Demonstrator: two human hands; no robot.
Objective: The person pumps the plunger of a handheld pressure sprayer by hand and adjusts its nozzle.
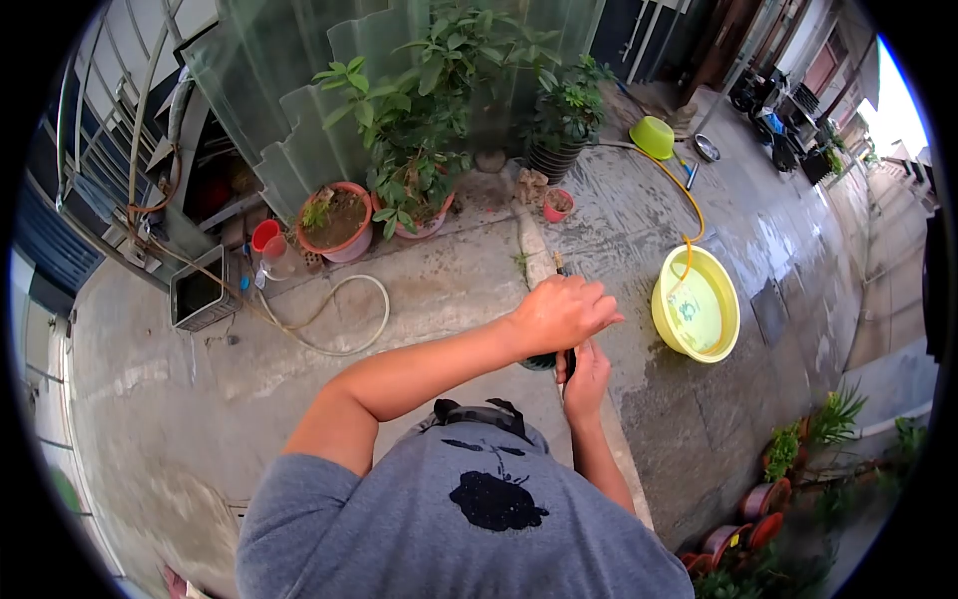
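Black object (571, 364), mostly hidden by hands (565, 311)

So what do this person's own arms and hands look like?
Grey T-shirt with a black print; short left sleeve ends above the elbow, right one hidden. Forearms bare. Left hand and right hand ungloved, no watch visible.

No text readable; green marking (687, 310) inside the yellow basin (715, 295) seems blurred.
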